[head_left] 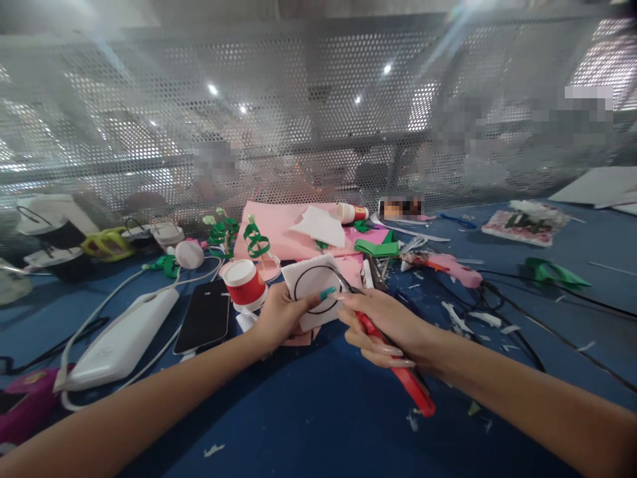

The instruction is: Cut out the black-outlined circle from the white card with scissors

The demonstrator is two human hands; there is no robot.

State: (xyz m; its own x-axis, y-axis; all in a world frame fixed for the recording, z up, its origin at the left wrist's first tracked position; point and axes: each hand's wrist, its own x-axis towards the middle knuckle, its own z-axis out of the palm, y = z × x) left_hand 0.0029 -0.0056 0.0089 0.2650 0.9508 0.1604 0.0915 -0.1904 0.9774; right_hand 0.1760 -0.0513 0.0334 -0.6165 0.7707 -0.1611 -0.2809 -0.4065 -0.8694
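Note:
In my left hand (283, 312) is a white sheet (308, 279) marked with a black circle outline, pinched with the thumb on its face. The thumbnail is blue-green. My right hand (381, 325) wraps round a long red-handled cutting tool (413, 388). Its dark metal end meets the sheet's right side, near the circle line; whether it is scissors or a knife I cannot make out. Just left of the sheet stands a red and white paper cup (245, 285). Pink paper (256, 226) lies behind, with a torn white piece (318, 226) on top.
Left lie a black phone (204, 317) and a white power bank (124, 338) with cables. Green spiral stems (256, 239) stand behind the cup. Right are a pink glue gun (458, 269), its cord, green paper (378, 245) and white scraps (456, 317). A perforated metal screen (308, 119) borders the back.

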